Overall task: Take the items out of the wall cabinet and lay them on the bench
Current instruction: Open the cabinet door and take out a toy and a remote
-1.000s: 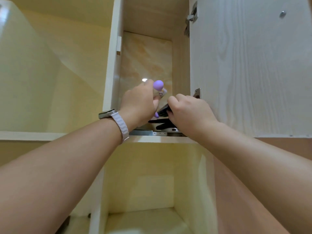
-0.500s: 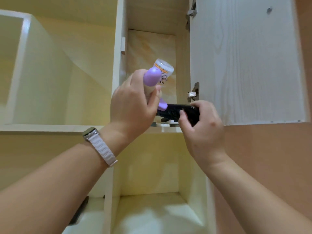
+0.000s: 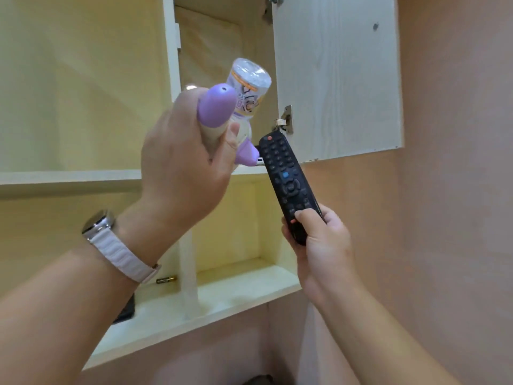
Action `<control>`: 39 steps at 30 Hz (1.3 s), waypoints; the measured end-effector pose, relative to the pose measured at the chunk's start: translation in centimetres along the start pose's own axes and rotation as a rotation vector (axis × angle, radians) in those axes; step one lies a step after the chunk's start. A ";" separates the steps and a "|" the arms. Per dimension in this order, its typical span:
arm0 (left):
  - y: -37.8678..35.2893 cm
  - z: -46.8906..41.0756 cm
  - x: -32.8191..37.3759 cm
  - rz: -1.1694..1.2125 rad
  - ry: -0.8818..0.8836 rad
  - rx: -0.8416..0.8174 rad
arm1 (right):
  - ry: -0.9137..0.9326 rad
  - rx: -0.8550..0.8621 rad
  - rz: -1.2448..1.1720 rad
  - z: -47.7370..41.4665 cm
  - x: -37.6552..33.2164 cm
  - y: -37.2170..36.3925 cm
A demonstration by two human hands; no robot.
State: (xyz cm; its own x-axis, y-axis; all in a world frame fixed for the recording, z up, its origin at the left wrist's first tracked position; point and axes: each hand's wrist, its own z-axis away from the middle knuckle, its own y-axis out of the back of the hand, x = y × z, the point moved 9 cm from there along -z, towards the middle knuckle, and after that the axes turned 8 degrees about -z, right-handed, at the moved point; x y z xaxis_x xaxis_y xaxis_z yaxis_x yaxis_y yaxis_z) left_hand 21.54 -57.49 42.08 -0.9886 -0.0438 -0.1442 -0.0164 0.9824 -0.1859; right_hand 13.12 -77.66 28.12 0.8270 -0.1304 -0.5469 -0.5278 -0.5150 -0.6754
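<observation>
The left hand (image 3: 183, 168) is clamped round two things at once, with the fingers curled behind and the thumb pressed across the front. One is a smooth cream and lilac plastic item (image 3: 215, 108) with a rounded lilac cap at its upper end and a flared lilac piece at its lower end. What it is cannot be told. The other is a small bottle (image 3: 249, 84) with a printed label, an orange band and a glossy clear end, and it tilts up and to the right. Both are held up, clear of the shelf, in front of the open upper compartment of the wall cabinet (image 3: 69, 176).

The right hand (image 3: 319, 243) grips the near end of a black remote control (image 3: 286, 179), with the thumb on the button face and the fingers wrapped beneath. The remote is long, matte and slightly curved, with rows of small dark buttons, a red one at the far tip, a blue one and a round ring pad. It slants up and left, and its far tip is close to the lilac piece and just below the metal hinge (image 3: 286, 122). Whether it touches either is unclear.

The cabinet interior is pale yellow laminate. Its door (image 3: 333, 79), in whitish wood grain, stands open to the right. On the lower shelf a battery (image 3: 166, 279) lies left of the divider, near a dark flat object (image 3: 126, 309) that the forearm partly hides. A metal-cased wristwatch (image 3: 100, 222) on a white ribbed band sits on the left wrist. A pinkish wall (image 3: 449, 218) lies to the right.
</observation>
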 end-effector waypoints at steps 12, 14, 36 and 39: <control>2.9 9.3 1.0 0.420 0.312 -0.233 | 0.008 0.142 0.241 13.5 -3.2 4.6; 3.1 11.0 2.0 0.490 0.383 -0.279 | 0.004 0.176 0.286 15.4 -4.1 5.8; 12.6 28.3 36.1 1.203 1.087 -1.067 | -0.033 0.656 0.853 48.9 -26.8 22.8; 15.8 29.8 42.8 1.274 1.130 -1.187 | 0.003 0.793 0.855 55.4 -31.3 25.5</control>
State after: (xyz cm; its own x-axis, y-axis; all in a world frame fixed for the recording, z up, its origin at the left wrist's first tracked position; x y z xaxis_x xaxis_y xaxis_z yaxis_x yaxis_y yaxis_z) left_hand -16.59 -49.25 4.00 -0.1520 0.2551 0.9549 0.9876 0.0014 0.1568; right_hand -36.92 -39.80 0.59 0.1433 -0.1811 -0.9730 -0.8857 0.4151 -0.2078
